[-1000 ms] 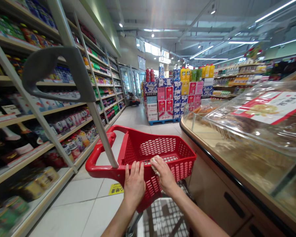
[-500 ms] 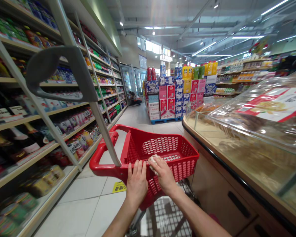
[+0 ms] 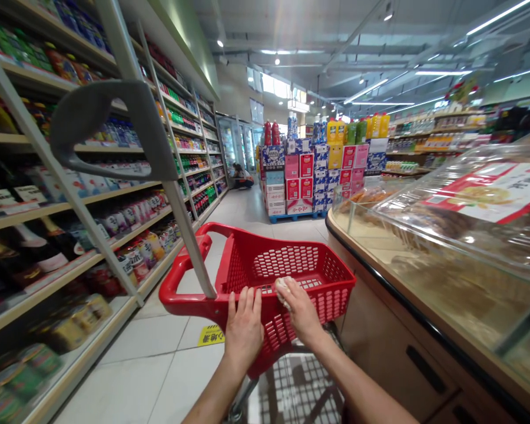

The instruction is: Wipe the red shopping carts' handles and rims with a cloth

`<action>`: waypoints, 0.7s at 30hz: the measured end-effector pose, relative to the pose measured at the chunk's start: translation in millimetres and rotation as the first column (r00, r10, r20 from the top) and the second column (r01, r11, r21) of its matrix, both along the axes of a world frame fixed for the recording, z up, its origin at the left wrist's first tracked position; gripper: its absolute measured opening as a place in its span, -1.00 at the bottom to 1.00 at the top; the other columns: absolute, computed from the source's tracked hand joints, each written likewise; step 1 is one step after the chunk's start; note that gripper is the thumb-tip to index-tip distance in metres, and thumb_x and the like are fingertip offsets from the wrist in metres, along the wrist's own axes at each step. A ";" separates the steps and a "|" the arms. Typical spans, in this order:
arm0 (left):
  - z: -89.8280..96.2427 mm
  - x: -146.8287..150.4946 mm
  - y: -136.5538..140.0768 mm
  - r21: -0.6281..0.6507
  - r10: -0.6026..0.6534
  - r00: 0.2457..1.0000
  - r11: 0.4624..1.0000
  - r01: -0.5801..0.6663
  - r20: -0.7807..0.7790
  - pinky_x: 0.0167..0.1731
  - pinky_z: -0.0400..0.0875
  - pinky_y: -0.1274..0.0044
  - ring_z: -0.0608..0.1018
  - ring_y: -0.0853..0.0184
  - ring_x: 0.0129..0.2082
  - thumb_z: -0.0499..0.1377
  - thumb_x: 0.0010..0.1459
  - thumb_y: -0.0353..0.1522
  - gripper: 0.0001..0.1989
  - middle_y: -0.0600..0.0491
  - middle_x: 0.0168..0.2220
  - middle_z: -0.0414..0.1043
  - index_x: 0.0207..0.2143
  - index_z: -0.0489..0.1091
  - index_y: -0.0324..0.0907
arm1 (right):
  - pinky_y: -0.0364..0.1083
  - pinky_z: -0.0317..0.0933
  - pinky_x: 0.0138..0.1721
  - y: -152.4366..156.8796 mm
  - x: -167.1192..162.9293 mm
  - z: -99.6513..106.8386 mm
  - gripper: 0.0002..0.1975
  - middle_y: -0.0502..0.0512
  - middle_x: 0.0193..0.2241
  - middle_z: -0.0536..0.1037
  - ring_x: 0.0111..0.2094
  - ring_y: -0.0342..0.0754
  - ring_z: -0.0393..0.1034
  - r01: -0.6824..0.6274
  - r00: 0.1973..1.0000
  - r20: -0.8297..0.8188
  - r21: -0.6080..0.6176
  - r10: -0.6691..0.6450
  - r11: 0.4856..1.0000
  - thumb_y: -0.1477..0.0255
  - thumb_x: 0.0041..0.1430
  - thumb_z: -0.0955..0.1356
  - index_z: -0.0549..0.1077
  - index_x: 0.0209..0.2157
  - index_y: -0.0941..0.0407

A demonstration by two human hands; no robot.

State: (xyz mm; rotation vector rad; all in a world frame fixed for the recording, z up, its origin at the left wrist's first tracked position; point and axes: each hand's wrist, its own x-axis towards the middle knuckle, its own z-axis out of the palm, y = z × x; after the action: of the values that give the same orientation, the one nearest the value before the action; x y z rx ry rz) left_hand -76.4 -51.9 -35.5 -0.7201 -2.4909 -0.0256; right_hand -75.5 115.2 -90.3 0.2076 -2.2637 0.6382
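A red plastic shopping cart basket [image 3: 287, 259] with honeycomb-holed walls stands in front of me, joined to a lower metal wire basket [image 3: 300, 383]. My left hand [image 3: 245, 327] lies against its near side, fingers stretched upward with the tips at the rim; the thumb is hidden. To the right of it, my right hand [image 3: 298, 306] is closed round a crumpled white cloth [image 3: 283, 292] pressed on the same rim. Most of that cloth is under the fingers. Left of my hands is the cart's red handle [image 3: 176, 294].
A grey pole with a grey handle [image 3: 159, 129] rises on the left. Drink shelves [image 3: 83, 200] line the left side. At right is a glass-sided counter [image 3: 380, 265] with packed food. Stacked cartons [image 3: 300, 176] stand ahead; a person [image 3: 242, 176] crouches beyond.
My right hand and the cloth have slid a little to the right along the basket's rim. The left hand stays in nearly the same place.
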 end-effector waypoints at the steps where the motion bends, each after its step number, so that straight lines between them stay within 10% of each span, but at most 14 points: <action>1: 0.3 0.5 0.0 -0.002 -0.001 1.000 1.000 0.001 0.007 0.14 -0.21 0.26 0.17 0.18 0.10 0.01 -0.06 -0.41 -0.45 -0.10 0.06 0.23 0.06 0.17 -0.28 | 0.10 0.07 0.07 11.5 -1.9 -1.6 -0.45 0.11 0.02 0.32 0.11 -0.05 0.07 0.067 0.998 0.007 -0.034 -0.067 0.997 0.72 -0.01 0.11 0.31 0.00 0.07; 5: 0.0 1.1 1.5 0.001 0.006 1.000 1.000 -0.006 0.007 0.14 -0.20 0.25 0.17 0.17 0.10 0.02 -0.07 -0.40 -0.45 -0.12 0.05 0.24 0.06 0.17 -0.30 | 0.15 0.05 0.07 28.1 -4.5 -1.2 -0.49 0.18 -0.01 0.36 0.09 0.01 0.10 0.236 0.972 0.034 -0.089 -0.234 0.968 0.70 -0.01 0.11 0.33 -0.02 0.13; 11: -2.0 -1.2 0.7 -0.008 0.012 1.000 1.000 -0.012 -0.028 0.14 -0.20 0.24 0.18 0.16 0.09 0.03 -0.08 -0.41 -0.45 -0.11 0.05 0.24 0.05 0.18 -0.28 | 0.09 -0.02 0.12 -9.4 1.6 5.3 -0.40 0.10 0.09 0.23 0.16 -0.04 -0.05 -0.015 1.000 0.025 0.067 0.014 0.998 0.75 -0.08 0.13 0.28 0.02 0.10; 17: -1.8 0.9 1.7 -0.012 0.008 1.000 1.000 -0.009 -0.023 0.14 -0.20 0.25 0.18 0.17 0.10 0.03 -0.07 -0.40 -0.45 -0.10 0.05 0.24 0.05 0.17 -0.28 | 0.16 0.02 0.08 17.9 -3.1 -0.9 -0.46 0.23 0.01 0.33 0.12 0.04 0.04 0.223 0.974 0.049 -0.034 -0.221 0.974 0.73 -0.04 0.11 0.31 0.00 0.18; 21: -1.5 1.2 2.4 0.003 0.013 0.999 1.000 -0.013 -0.036 0.14 -0.20 0.24 0.19 0.16 0.09 0.03 -0.07 -0.41 -0.46 -0.12 0.04 0.25 0.04 0.19 -0.29 | 0.12 0.00 0.11 -4.7 2.4 2.9 -0.33 0.12 0.10 0.22 0.17 -0.04 -0.09 0.005 0.999 0.031 0.031 -0.006 1.000 0.76 -0.10 0.10 0.18 0.09 0.11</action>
State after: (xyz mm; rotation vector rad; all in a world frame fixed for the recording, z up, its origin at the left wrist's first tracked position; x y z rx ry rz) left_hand -75.2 -49.5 -37.0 -0.6972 -2.4610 -0.0117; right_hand -73.1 110.5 -87.5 0.2078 -2.3048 0.6078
